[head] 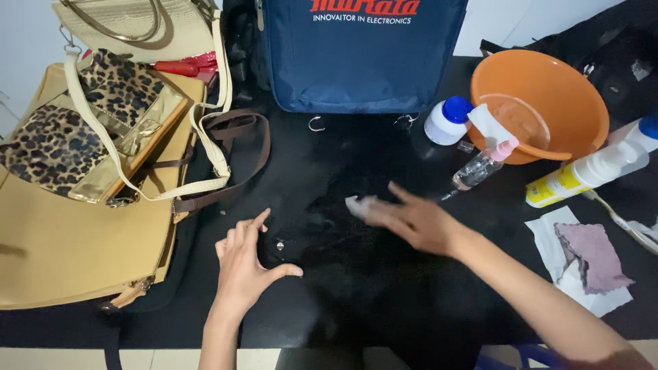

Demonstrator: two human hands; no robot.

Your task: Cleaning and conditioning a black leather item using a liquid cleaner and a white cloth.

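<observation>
Black leather bag (356,274) mid-counter: left hand (243,264) spread, pinning it; right hand (411,219) fingers pinching small white wipe (360,205); rub lightly, evenly.

One head-worn camera looks steeply down, from close, onto a black table (384,301).

blue bag print (356,9): top centre, red + white lettering on navy panel
white jar (447,120): blue cap, round, just left of orange basin – label not legible
spray bottle label (552,189): yellow band w/ dark print, white bottle lying on its side, right edge
small clear sprayer (480,168): pink top, no label seen
</observation>
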